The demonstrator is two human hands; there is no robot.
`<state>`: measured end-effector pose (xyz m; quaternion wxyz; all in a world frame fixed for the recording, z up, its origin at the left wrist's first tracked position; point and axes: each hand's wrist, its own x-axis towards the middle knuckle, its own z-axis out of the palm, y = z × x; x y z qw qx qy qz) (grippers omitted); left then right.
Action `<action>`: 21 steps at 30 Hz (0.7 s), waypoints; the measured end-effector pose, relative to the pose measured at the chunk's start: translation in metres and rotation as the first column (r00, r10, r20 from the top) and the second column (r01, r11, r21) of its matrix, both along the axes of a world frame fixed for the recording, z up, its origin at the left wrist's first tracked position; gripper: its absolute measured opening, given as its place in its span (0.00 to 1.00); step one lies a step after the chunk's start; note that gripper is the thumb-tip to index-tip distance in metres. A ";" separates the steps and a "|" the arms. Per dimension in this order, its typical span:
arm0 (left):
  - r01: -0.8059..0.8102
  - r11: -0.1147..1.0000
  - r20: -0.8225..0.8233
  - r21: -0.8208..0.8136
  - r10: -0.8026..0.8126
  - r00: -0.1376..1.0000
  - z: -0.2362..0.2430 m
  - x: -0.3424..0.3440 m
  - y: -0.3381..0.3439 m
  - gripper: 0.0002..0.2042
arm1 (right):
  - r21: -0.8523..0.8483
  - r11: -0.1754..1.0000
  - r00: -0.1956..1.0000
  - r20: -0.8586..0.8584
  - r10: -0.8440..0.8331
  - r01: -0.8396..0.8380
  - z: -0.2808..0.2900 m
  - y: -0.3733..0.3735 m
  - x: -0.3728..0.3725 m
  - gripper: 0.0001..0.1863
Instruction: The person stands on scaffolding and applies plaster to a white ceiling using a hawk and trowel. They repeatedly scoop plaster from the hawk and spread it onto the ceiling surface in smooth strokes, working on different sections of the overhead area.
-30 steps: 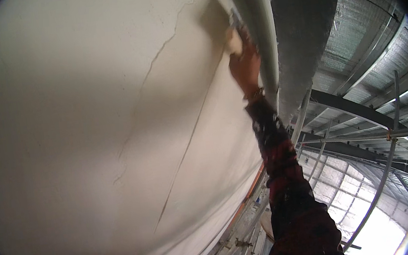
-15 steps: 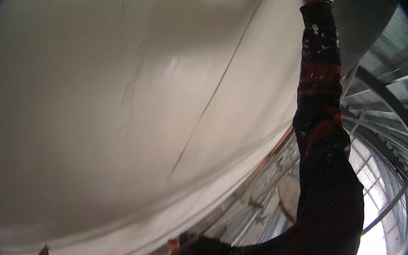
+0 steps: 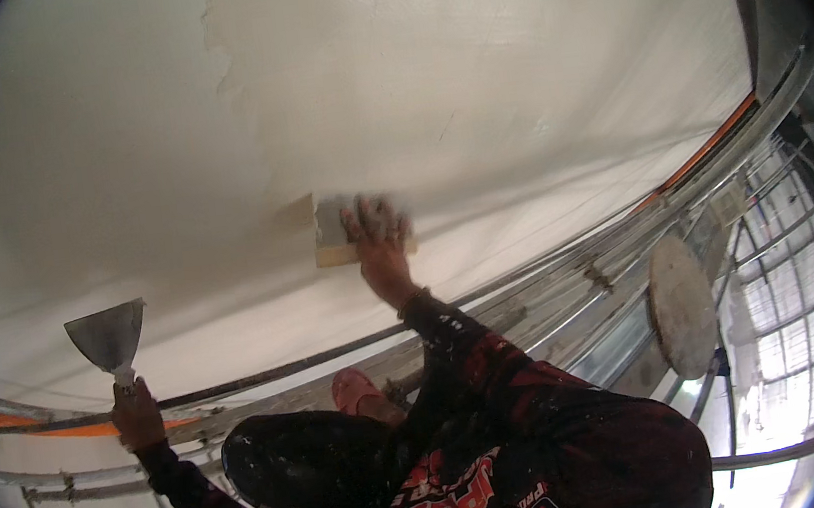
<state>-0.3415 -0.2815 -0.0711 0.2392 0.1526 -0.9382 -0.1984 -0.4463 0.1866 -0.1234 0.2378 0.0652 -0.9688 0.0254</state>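
My right hand (image 3: 384,247) presses a wide plastering blade (image 3: 331,224) against the off-white wall (image 3: 132,135), fingers spread over its grey face. The blade is roughly rectangular, with a pale yellowish strip along its lower edge. Slight blur covers the fingertips. Low on the left, my left hand (image 3: 137,415) is closed around the handle of a putty knife (image 3: 107,336). Its broad, flared metal blade points upward, apart from the wall's lower edge as far as I can see. Uneven coating edges show on the wall's upper part.
Scaffold tubes (image 3: 103,489) and planks run below the wall, with an orange strip (image 3: 706,145) along its lower border. My bent knee (image 3: 301,467) and a reddish shoe (image 3: 358,392) are beneath my arms. A round, dusty board (image 3: 682,308) stands at right.
My right arm has come down from high at the upper right to the wall's lower middle. The putty knife and my left hand have come more fully into view; the view has shifted.
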 end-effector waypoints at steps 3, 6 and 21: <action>0.125 0.967 -0.060 0.222 -0.114 0.992 0.036 0.016 0.022 0.16 | -0.697 0.661 0.915 0.017 0.403 -0.278 -0.049 -0.031 0.037 0.40; 0.268 0.956 -0.178 -0.120 -0.286 0.942 0.054 0.038 0.026 0.14 | -0.798 0.499 0.906 -0.134 0.401 -0.339 -0.011 -0.032 0.044 0.35; 0.030 0.284 0.255 0.958 -0.898 0.360 0.154 0.045 0.244 0.19 | -0.589 -0.285 0.338 -0.725 0.600 -0.757 0.142 0.084 0.119 0.29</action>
